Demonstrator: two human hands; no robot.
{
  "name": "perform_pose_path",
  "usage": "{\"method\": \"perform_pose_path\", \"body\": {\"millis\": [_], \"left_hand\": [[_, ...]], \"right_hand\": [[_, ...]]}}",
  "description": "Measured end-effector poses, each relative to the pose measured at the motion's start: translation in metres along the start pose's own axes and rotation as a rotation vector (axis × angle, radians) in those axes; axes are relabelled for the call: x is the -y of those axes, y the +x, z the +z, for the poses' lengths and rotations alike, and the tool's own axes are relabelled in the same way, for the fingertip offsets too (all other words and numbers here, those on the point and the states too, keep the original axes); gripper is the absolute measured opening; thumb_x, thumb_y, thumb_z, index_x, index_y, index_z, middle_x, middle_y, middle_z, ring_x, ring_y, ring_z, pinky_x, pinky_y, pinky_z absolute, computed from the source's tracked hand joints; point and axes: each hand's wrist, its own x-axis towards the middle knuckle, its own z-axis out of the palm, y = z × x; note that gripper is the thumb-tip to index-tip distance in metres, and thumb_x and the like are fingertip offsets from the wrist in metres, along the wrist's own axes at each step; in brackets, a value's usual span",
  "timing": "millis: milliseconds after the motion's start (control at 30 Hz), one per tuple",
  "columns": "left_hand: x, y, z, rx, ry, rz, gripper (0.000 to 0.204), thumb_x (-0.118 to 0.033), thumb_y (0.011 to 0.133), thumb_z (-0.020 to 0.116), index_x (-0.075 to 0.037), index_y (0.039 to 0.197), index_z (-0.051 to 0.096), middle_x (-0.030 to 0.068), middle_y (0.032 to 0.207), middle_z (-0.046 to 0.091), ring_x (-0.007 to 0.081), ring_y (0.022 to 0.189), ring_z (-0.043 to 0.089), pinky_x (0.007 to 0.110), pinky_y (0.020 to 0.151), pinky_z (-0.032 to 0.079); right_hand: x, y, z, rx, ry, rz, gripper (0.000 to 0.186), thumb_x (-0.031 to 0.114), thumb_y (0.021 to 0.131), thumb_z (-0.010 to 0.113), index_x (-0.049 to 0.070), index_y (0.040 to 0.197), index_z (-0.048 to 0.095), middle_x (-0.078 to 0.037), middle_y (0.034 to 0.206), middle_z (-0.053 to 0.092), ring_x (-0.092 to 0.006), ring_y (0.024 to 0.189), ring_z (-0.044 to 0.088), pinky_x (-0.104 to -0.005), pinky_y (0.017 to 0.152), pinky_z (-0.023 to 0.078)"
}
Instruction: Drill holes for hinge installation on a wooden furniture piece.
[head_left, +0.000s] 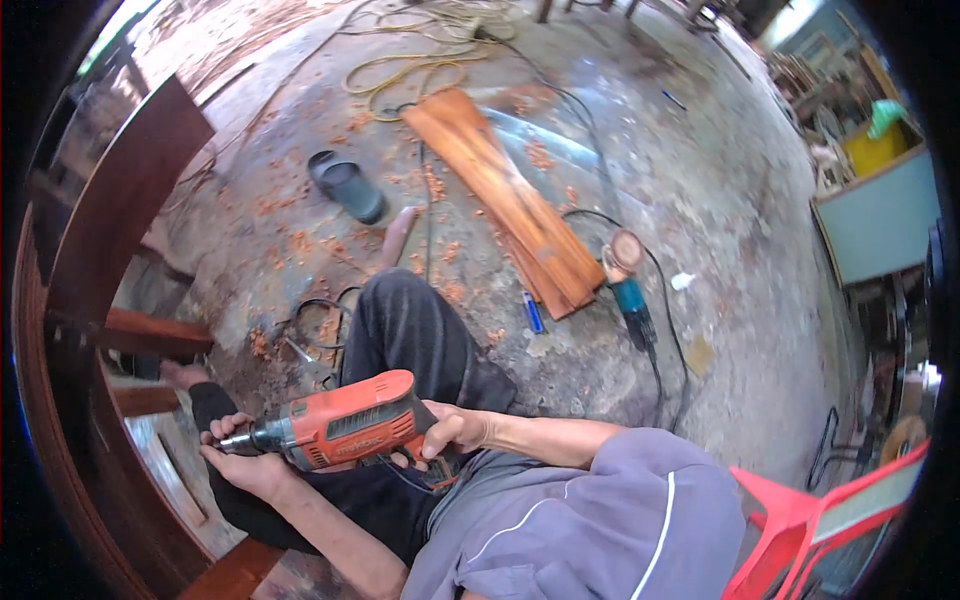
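The right hand (448,432) is wrapped around the drill's grip, fingers close to the trigger, while the left hand (240,462) curls around its nose, palm below and fingertips near the metal tip. The floor (755,340) spreads out beyond the bent knee. A dark wood frame (80,400) stands along the left, close to the left hand, and two planks (505,195) lie ahead, one partly over the other. The drill (350,422) lies sideways across the lap, between the two hands, its nose pointing left toward the frame. The grinder (628,295) rests on the floor just beside the planks' near end, apart from the work. Smallest is the chuck (270,436), partly covered by the left hand; whether a bit sits in it is too small to tell.

The step seems to be handling the chuck end. To do it well, keep the body braced by the right hand, with the finger off the trigger, and the plug pulled if possible. Turn the chuck with the left hand alone, keep any bit centred, and tighten evenly. A slip here could catch the fingertips.
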Motion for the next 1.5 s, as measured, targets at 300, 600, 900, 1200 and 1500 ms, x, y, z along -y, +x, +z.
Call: {"method": "perform_pose_path", "body": {"millis": [300,600,900,1200,1500], "left_hand": [[0.055,-0.009,0.003,-0.058,-0.086,-0.210,0.030,-0.032,0.108,0.038,-0.010,0.091,0.047,0.0020,0.078,0.047,0.0161,0.071,0.050,0.034,0.074,0.050],[0.021,-0.016,0.033,0.062,-0.191,-0.154,0.034,-0.039,0.107,0.041,-0.013,0.086,0.045,-0.0015,0.078,0.041,0.0151,0.070,0.044,0.034,0.073,0.048],[-0.008,-0.052,0.068,0.091,-0.102,0.015,0.038,-0.052,0.104,0.044,-0.017,0.091,0.052,-0.0018,0.072,0.047,0.0134,0.063,0.048,0.033,0.064,0.047],[0.042,-0.031,0.003,-0.361,0.129,-0.079,0.040,-0.046,0.103,0.051,-0.006,0.101,0.059,0.0007,0.083,0.054,0.0145,0.073,0.053,0.033,0.068,0.050],[0.182,-0.014,-0.044,-0.297,0.693,-0.498,0.030,-0.036,0.097,0.067,-0.007,0.089,0.067,-0.0026,0.063,0.053,0.0082,0.052,0.050,0.025,0.046,0.046]], "right_hand": [[-0.007,-0.049,-0.004,-0.116,-0.004,-0.104,0.065,0.008,0.070,0.062,0.000,0.134,0.055,-0.013,0.124,0.064,-0.0155,0.096,0.062,-0.0300,0.073,0.056],[0.023,-0.041,0.011,-0.048,-0.267,0.048,0.058,0.008,0.076,0.078,0.002,0.130,0.057,-0.008,0.113,0.067,-0.0155,0.098,0.063,-0.0318,0.084,0.052],[0.019,-0.031,0.001,-0.071,-0.526,0.080,0.059,0.005,0.080,0.081,0.001,0.134,0.056,-0.010,0.124,0.067,-0.0199,0.114,0.062,-0.0362,0.103,0.047],[0.005,-0.062,-0.008,-0.260,-0.370,0.275,0.061,0.008,0.073,0.082,0.000,0.129,0.059,-0.015,0.121,0.067,-0.0247,0.112,0.064,-0.0380,0.097,0.050],[-0.002,-0.088,-0.001,-0.682,-0.103,-0.037,0.071,0.013,0.062,0.077,0.001,0.128,0.051,-0.011,0.109,0.062,-0.0258,0.100,0.062,-0.0411,0.092,0.053]]}}
